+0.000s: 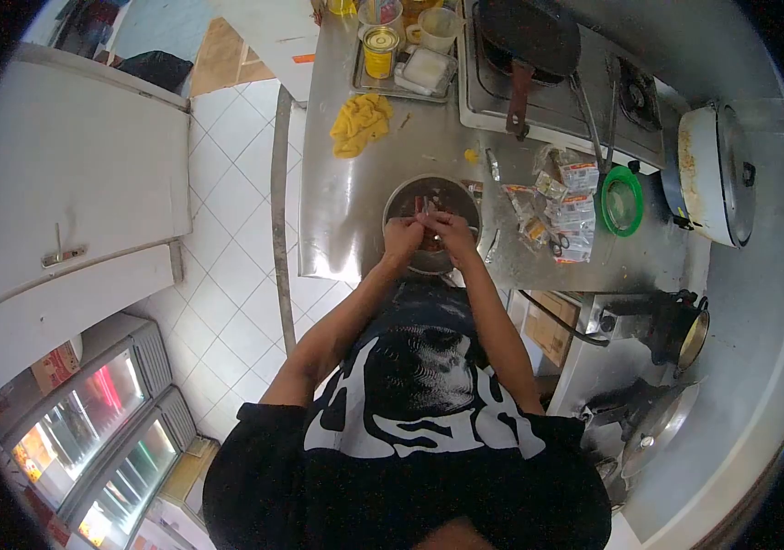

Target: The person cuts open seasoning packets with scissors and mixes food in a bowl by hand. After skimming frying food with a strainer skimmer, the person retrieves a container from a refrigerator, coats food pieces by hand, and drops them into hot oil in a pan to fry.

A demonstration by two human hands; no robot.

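Note:
Over a metal pot [397,191] at the front of the steel counter, my left hand [403,240] and my right hand [450,234] come together with bent fingers. Between the fingertips is a small, thin thing [426,203], partly reddish and partly pale. It is too small and too covered by the fingers to name. Dark and reddish bits show inside the pot, though my hands hide much of it. To the right of the pot lie several opened plastic packets [575,215] with white and orange labels.
A yellow cloth [361,125] lies at the back left, near a tray [452,90] bearing a yellow can [380,53]. Behind stands a stove [493,92] with a black pan [530,41]. A green strainer [621,202] and a white pot [704,174] are at the right.

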